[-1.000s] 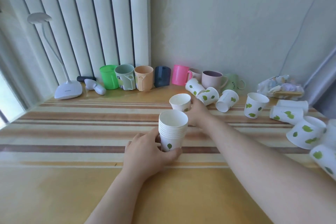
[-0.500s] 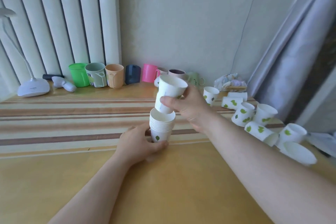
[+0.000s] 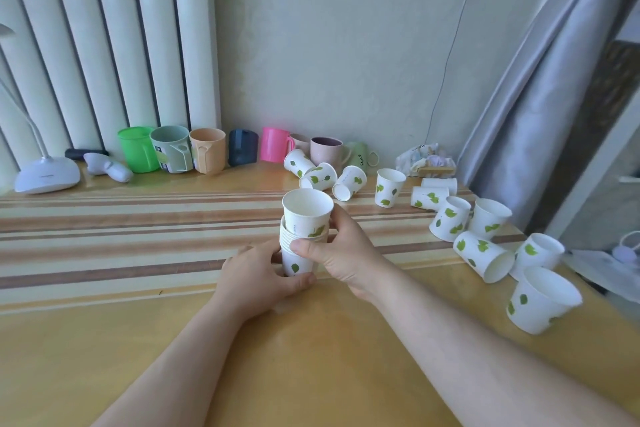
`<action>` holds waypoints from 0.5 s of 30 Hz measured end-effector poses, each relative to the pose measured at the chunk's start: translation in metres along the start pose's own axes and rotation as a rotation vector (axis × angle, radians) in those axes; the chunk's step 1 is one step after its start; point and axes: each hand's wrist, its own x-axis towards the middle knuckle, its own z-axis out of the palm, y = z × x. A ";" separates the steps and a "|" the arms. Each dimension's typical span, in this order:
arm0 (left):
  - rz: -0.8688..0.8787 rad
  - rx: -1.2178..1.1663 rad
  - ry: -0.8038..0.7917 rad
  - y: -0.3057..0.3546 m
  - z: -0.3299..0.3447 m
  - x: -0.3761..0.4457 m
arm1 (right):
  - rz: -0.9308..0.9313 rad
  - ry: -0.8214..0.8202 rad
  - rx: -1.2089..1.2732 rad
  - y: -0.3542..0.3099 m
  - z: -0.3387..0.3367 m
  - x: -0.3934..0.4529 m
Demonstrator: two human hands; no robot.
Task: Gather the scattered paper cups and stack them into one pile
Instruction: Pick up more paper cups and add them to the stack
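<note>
A stack of white paper cups printed with green leaves (image 3: 298,255) is shown standing upright near the middle of the striped wooden tabletop (image 3: 104,239). Its base is clasped by the left hand (image 3: 263,279), fingers closed around it. The topmost cup (image 3: 307,215), only partly seated in the stack, is gripped at its side by the right hand (image 3: 341,253). Loose leaf-printed paper cups (image 3: 481,236) are scattered to the right, some upright, some tipped over. A row of coloured plastic mugs (image 3: 207,154) is lined against the wall.
</note>
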 end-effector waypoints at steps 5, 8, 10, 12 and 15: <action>0.025 0.007 -0.008 0.002 0.002 -0.001 | -0.033 0.013 -0.065 0.004 -0.013 -0.014; 0.075 0.033 -0.051 0.010 0.007 -0.005 | -0.017 0.042 -0.116 0.007 -0.035 -0.033; 0.140 0.038 -0.097 0.019 0.013 -0.009 | -0.003 0.103 -0.165 0.004 -0.058 -0.047; 0.210 0.031 -0.134 0.028 0.021 -0.014 | -0.008 0.188 -0.207 -0.005 -0.088 -0.056; 0.272 0.023 -0.167 0.039 0.032 -0.019 | -0.048 0.303 -0.309 -0.026 -0.142 -0.069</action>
